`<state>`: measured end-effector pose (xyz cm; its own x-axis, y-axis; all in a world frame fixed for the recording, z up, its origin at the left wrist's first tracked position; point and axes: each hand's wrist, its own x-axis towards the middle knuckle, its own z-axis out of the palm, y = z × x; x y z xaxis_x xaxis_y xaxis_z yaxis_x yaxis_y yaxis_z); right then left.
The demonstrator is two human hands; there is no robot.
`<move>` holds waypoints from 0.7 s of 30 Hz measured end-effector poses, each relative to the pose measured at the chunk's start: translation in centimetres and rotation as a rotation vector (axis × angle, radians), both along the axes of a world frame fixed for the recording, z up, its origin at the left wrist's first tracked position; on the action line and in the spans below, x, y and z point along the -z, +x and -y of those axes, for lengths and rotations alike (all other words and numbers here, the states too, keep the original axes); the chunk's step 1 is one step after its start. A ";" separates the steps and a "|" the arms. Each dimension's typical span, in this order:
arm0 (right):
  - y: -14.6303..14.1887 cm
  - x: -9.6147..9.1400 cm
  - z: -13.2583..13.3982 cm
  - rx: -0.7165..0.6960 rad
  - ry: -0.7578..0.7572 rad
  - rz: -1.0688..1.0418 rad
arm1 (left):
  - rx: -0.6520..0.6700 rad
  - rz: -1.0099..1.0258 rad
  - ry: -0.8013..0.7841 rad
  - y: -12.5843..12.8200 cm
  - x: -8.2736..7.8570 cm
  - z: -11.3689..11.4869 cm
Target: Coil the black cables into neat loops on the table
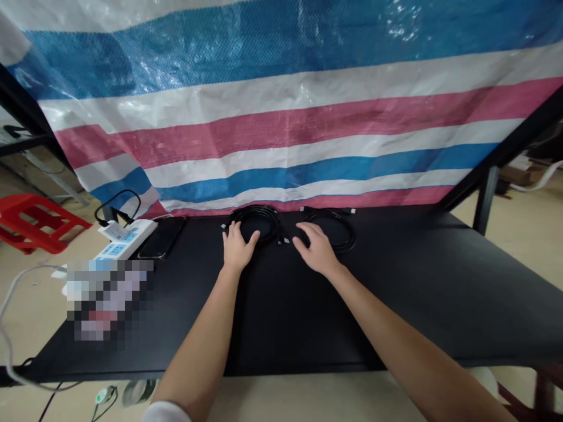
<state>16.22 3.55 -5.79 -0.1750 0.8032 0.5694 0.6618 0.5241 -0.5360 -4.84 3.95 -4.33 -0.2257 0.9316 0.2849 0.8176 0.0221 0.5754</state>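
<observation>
Two coils of black cable lie side by side at the back of the black table point(281, 328). My left hand point(238, 247) reaches to the near edge of the left coiled cable point(266, 217), which is the thicker bundle with several light-coloured plug ends sticking out. Its thumb and fingers are spread and grip nothing. At the left side of the thinner right coiled cable point(347, 237) is my right hand point(317, 247), fingers apart and holding nothing. Whether its fingertips touch that cable I cannot tell. Part of the right coil is hidden behind this hand.
On the table's left side are a white power strip point(143, 230) with a charger plugged in, a dark phone point(162, 239) and a pixelated item point(114, 299). A striped plastic sheet point(285, 135) hangs along the back edge. A red stool point(39, 223) stands on the floor at left.
</observation>
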 end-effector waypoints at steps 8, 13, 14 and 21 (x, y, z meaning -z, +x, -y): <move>-2.2 -0.6 2.1 -0.160 -0.195 0.434 | -0.006 -0.212 0.007 0.5 -0.5 0.8; -3.2 -1.1 1.6 -0.206 -0.301 0.536 | -0.062 -0.318 -0.054 0.3 -0.3 1.2; -3.3 -1.1 1.5 -0.209 -0.307 0.542 | -0.099 -0.326 -0.080 0.3 -0.3 1.2; -3.1 -0.8 1.7 -0.209 -0.290 0.481 | -0.104 -0.286 -0.178 0.5 -0.5 1.1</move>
